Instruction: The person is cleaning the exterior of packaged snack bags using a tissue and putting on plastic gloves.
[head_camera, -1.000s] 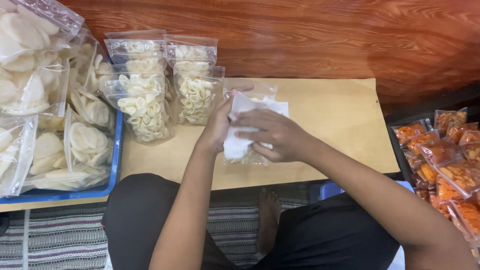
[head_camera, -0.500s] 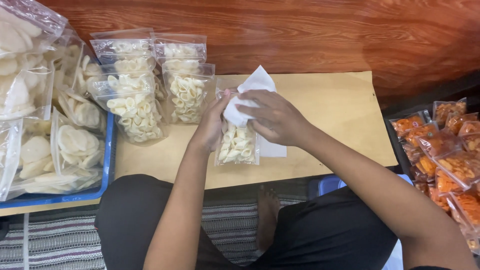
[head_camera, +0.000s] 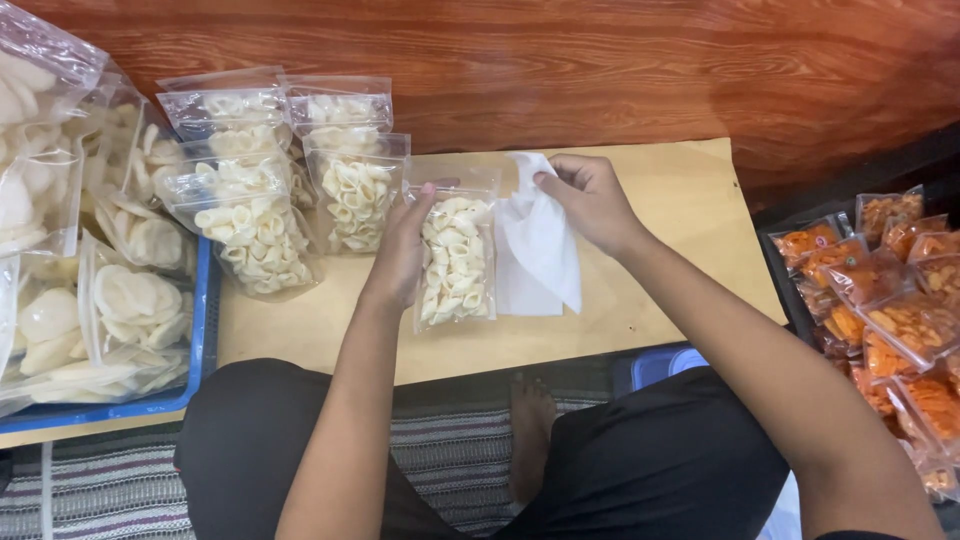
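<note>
A bare foot (head_camera: 533, 425) is resting on the striped mat (head_camera: 440, 450) between the person's knees, nearest the camera. Just beyond, on the pale wooden table (head_camera: 690, 250), the left hand (head_camera: 402, 252) is gripping the left edge of a clear bag of pale curled crackers (head_camera: 455, 262), fingers curled around its side and the thumb pressing near the top seal. The bag is standing on the table, tilted slightly, right in front of the person. Beside it, the right hand (head_camera: 588, 200) is pinching the upper corner of a white cloth (head_camera: 540, 245) between thumb and fingers; the cloth is hanging down and touching the bag's right side. Farther left, more filled clear bags (head_camera: 250, 215) are standing in a leaning row on the table, and a blue tray (head_camera: 200, 330) is holding bags of larger white crackers (head_camera: 130, 300). At the right edge, bags of orange snacks (head_camera: 890, 310) are lying piled, well apart from the hands. A reddish wood panel (head_camera: 620, 70) is closing off the far side.
</note>
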